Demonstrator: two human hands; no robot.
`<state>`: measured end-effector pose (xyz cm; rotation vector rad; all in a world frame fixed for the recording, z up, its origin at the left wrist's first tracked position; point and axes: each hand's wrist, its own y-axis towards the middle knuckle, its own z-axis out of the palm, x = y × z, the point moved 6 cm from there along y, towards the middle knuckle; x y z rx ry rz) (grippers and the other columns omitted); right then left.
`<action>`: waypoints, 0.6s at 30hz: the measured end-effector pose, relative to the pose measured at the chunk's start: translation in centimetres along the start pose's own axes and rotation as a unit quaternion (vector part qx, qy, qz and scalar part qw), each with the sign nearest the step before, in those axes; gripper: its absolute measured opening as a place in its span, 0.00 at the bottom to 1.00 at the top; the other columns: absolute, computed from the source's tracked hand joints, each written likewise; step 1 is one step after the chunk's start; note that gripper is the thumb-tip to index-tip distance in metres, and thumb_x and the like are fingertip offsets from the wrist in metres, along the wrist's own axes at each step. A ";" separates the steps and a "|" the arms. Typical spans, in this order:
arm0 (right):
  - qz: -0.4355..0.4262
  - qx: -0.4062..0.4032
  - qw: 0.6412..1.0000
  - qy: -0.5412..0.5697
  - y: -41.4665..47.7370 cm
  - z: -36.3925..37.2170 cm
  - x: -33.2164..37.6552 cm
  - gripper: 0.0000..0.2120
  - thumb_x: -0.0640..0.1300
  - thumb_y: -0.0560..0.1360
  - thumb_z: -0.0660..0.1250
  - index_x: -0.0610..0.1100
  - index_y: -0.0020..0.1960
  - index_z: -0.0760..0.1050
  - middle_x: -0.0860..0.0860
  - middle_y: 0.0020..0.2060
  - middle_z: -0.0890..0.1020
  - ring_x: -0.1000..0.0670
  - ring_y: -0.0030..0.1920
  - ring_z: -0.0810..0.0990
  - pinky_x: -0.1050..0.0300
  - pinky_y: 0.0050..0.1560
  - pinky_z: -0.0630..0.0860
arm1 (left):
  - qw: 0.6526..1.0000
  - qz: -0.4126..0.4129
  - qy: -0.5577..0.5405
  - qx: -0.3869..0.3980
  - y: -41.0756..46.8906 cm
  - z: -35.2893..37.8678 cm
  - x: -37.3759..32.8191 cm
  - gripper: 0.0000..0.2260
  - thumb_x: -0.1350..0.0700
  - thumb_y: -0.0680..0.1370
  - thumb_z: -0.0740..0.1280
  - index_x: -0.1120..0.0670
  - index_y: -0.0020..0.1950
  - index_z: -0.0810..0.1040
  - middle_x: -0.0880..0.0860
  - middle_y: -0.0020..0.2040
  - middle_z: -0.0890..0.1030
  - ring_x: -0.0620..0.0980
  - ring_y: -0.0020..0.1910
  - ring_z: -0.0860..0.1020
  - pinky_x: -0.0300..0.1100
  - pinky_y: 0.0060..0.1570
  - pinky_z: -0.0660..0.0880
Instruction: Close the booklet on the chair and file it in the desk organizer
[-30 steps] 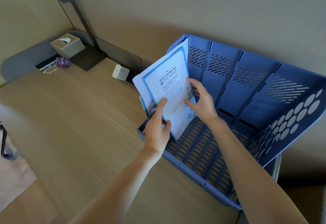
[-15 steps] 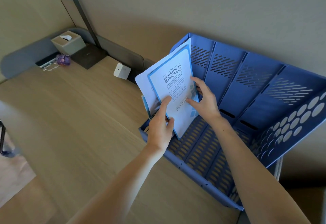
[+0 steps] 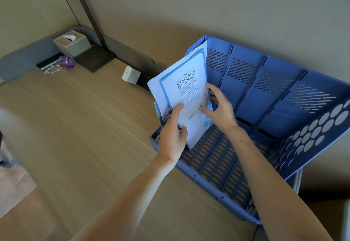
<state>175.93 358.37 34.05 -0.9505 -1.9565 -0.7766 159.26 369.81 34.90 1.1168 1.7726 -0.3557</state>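
A closed white booklet (image 3: 189,87) with a light blue border and printed cover text stands tilted in the leftmost slot of the blue plastic desk organizer (image 3: 284,96). More white pages and a blue-edged leaflet sit behind it on the left. My left hand (image 3: 173,136) pinches the booklet's lower left edge, thumb on the cover. My right hand (image 3: 219,111) holds the booklet's right edge, thumb on the cover and fingers behind it. The booklet's bottom corner rests on the organizer's slotted floor.
The organizer stands on a wooden desk (image 3: 85,127) against a beige wall. Far left are a tissue box (image 3: 72,44), a purple object (image 3: 66,61), a dark lamp base (image 3: 94,57) with its pole, and a white cube charger (image 3: 131,74). The organizer's other slots hold nothing.
The booklet has stayed in the leftmost slot and turned slightly more upright. Both hands kept their hold on it, shifting only a little.
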 end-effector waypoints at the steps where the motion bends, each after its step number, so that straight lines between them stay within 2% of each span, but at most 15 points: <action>1: 0.000 -0.001 1.000 -0.003 0.0 0.0 0.1 0.39 0.41 0.70 0.76 0.66 0.72 0.64 0.57 0.67 0.74 0.58 0.65 0.72 0.58 0.67 0.71 | 1.000 0.000 -0.006 0.004 0.0 0.0 -0.1 0.33 0.66 0.76 0.67 0.36 0.70 0.60 0.39 0.63 0.68 0.46 0.44 0.79 0.25 0.42 0.73; 3: -0.003 -0.005 1.000 -0.011 -0.1 -0.1 0.2 0.39 0.41 0.70 0.76 0.65 0.72 0.63 0.57 0.68 0.73 0.57 0.66 0.72 0.57 0.68 0.72 | 1.000 0.006 -0.014 0.014 -0.1 -0.1 -0.3 0.33 0.66 0.76 0.67 0.36 0.70 0.60 0.37 0.65 0.67 0.49 0.55 0.79 0.30 0.48 0.76; 6: -0.008 -0.012 1.000 -0.018 -0.6 -0.5 0.6 0.38 0.42 0.71 0.75 0.65 0.73 0.63 0.55 0.68 0.73 0.55 0.67 0.72 0.55 0.67 0.72 | 0.999 0.025 -0.010 0.024 -0.3 -0.3 -0.7 0.32 0.65 0.76 0.68 0.40 0.71 0.61 0.47 0.70 0.67 0.55 0.64 0.75 0.43 0.57 0.78; 11: 0.015 -0.028 0.999 -0.033 -1.6 -1.5 1.4 0.39 0.43 0.71 0.76 0.67 0.72 0.61 0.54 0.70 0.72 0.54 0.67 0.71 0.58 0.65 0.70 | 0.999 0.034 -0.001 0.022 -0.8 -1.4 -1.5 0.33 0.65 0.75 0.70 0.43 0.74 0.60 0.51 0.72 0.67 0.50 0.66 0.73 0.39 0.57 0.75; 14: 0.015 -0.042 0.998 -0.043 -2.6 -2.5 2.5 0.39 0.43 0.71 0.76 0.65 0.73 0.61 0.53 0.71 0.71 0.52 0.68 0.71 0.58 0.65 0.69 | 0.998 0.050 0.007 0.028 -1.5 -2.5 -2.4 0.34 0.64 0.76 0.69 0.42 0.75 0.59 0.49 0.75 0.66 0.45 0.72 0.67 0.32 0.61 0.71; 16: 0.016 -0.053 0.997 -0.048 -3.5 -3.4 3.1 0.39 0.43 0.71 0.76 0.63 0.74 0.61 0.52 0.72 0.70 0.51 0.69 0.71 0.56 0.66 0.69 | 0.997 0.063 0.032 0.016 -2.2 -3.6 -3.0 0.33 0.62 0.76 0.70 0.43 0.76 0.59 0.49 0.73 0.69 0.44 0.71 0.68 0.38 0.61 0.72; 18: 0.030 -0.078 0.996 -0.041 -4.7 -4.2 4.1 0.38 0.43 0.72 0.75 0.61 0.75 0.61 0.52 0.73 0.69 0.50 0.71 0.70 0.53 0.67 0.70 | 0.997 0.053 0.061 -0.003 -2.7 -5.1 -4.0 0.33 0.59 0.76 0.71 0.43 0.76 0.59 0.49 0.69 0.72 0.47 0.66 0.72 0.44 0.58 0.74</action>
